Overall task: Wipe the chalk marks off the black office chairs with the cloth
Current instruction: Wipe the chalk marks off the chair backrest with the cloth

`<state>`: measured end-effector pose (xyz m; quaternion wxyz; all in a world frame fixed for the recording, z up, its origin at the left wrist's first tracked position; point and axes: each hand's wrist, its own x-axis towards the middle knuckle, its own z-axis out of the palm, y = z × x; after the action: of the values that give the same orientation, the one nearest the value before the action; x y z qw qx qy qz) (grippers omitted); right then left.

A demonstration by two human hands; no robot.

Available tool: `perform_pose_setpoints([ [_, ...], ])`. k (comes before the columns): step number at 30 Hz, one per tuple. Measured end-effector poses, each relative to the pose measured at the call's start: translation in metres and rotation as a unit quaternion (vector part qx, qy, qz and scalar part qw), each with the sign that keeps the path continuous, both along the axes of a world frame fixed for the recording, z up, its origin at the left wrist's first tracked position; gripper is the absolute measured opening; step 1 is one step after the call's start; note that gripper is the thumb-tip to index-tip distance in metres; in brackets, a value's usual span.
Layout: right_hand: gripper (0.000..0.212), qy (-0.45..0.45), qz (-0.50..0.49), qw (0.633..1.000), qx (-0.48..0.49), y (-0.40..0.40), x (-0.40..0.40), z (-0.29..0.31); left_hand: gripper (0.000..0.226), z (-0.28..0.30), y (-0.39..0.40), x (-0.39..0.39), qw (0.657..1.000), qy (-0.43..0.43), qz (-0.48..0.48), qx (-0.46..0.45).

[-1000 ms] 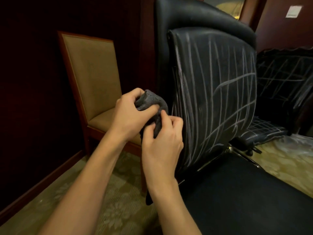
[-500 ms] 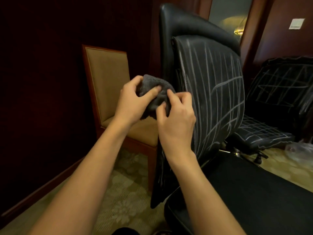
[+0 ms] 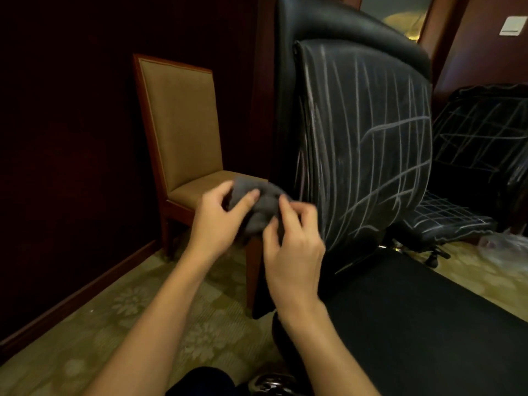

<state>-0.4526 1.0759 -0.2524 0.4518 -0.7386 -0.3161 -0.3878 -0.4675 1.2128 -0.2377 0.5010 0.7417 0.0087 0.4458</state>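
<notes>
Both hands meet at the centre of the frame around a bunched grey cloth [image 3: 258, 208]. The left hand [image 3: 218, 221] holds the wad from the left, its thumb laid across the front and its fingers [image 3: 221, 188] curled behind. The right hand [image 3: 291, 241] pinches the lower right edge of the same wad between thumb and forefinger, the other fingers loosely bent. The picture is somewhat blurred here, so the exact fold of the fabric cannot be told.

The near black office chair [image 3: 363, 144] stands just right of the hands, its backrest upright and filling the upper middle of the frame. Its long axis runs top to bottom, and the chalk marks [image 3: 371, 167] follow it as many near-vertical white strokes, crossed by a few slanting ones lower down. The cloth does not appear to touch the backrest; it sits beside the lower left edge of the chalked panel. The right hand is the nearer to that surface, so it seems the likelier one to carry the cloth across and rub along the strokes.

The work looks to be at its start: the cloth is being gathered into a pad and the strokes on this backrest are intact. A second black office chair [image 3: 480, 155], at the right edge of the frame, is chalked too, on back and seat. A tan upholstered chair [image 3: 180, 121] stands behind the hands at centre left, on patterned carpet [image 3: 120, 318].
</notes>
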Motion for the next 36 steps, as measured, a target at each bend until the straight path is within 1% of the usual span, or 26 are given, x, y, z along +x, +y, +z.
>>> perform_pose_setpoints([
  [2,0.036,-0.021,-0.012,1.000,0.006,0.005,0.010,0.022,0.009,0.022,0.003,0.010,1.000,-0.021,-0.008,-0.002],
  [4,0.034,-0.020,-0.024,0.999,-0.017,0.011,0.020,0.030,0.010,0.031,0.007,0.024,1.000,-0.019,-0.006,-0.006],
  [6,0.033,-0.018,-0.026,0.998,-0.047,0.015,0.025,0.018,0.009,0.022,0.008,0.037,0.999,0.002,-0.035,-0.037],
  [8,0.033,-0.011,-0.013,0.998,-0.058,0.013,0.028,-0.005,0.011,0.000,0.004,0.043,0.989,0.031,-0.096,-0.108],
  [10,0.033,-0.008,-0.002,0.999,-0.048,0.009,0.033,-0.025,0.015,-0.018,0.000,0.043,0.976,0.049,-0.138,-0.160],
  [12,0.034,-0.013,0.005,0.999,-0.033,0.008,0.037,-0.037,0.015,-0.027,-0.002,0.042,0.972,0.048,-0.149,-0.174],
  [16,0.034,0.008,0.014,1.000,-0.020,0.009,0.028,-0.060,0.011,-0.035,-0.005,0.029,0.982,0.039,-0.129,-0.130],
  [19,0.034,0.030,0.013,0.999,-0.010,0.004,0.014,-0.079,0.009,-0.047,-0.010,0.012,0.987,0.049,-0.120,-0.098],
  [21,0.033,0.035,0.020,0.999,0.014,0.003,0.004,-0.087,0.007,-0.048,-0.014,0.001,0.985,0.043,-0.131,-0.099],
  [23,0.032,0.042,0.028,0.997,0.050,0.003,-0.005,-0.090,0.007,-0.045,-0.017,-0.004,0.988,0.028,-0.133,-0.075],
  [26,0.032,0.051,0.022,0.995,0.080,0.005,-0.015,-0.101,0.012,-0.055,-0.018,-0.009,0.993,0.030,-0.106,-0.039],
  [29,0.032,0.078,0.017,0.993,0.083,0.003,-0.025,-0.125,0.010,-0.087,-0.015,-0.018,0.993,0.073,-0.085,-0.031],
  [31,0.034,0.124,0.011,0.990,0.065,0.000,-0.029,-0.145,0.004,-0.112,-0.013,-0.024,0.990,0.122,-0.076,-0.002],
  [32,0.036,0.148,0.008,0.988,0.052,-0.002,-0.031,-0.155,0.004,-0.122,-0.013,-0.026,0.986,0.149,-0.072,0.008],
  [34,0.035,0.173,0.009,0.984,0.039,-0.005,-0.035,-0.165,0.004,-0.133,-0.013,-0.027,0.981,0.178,-0.070,-0.009],
  [36,0.033,0.168,0.020,0.984,0.062,-0.005,-0.034,-0.158,0.003,-0.130,-0.015,-0.026,0.982,0.165,-0.079,-0.050],
])
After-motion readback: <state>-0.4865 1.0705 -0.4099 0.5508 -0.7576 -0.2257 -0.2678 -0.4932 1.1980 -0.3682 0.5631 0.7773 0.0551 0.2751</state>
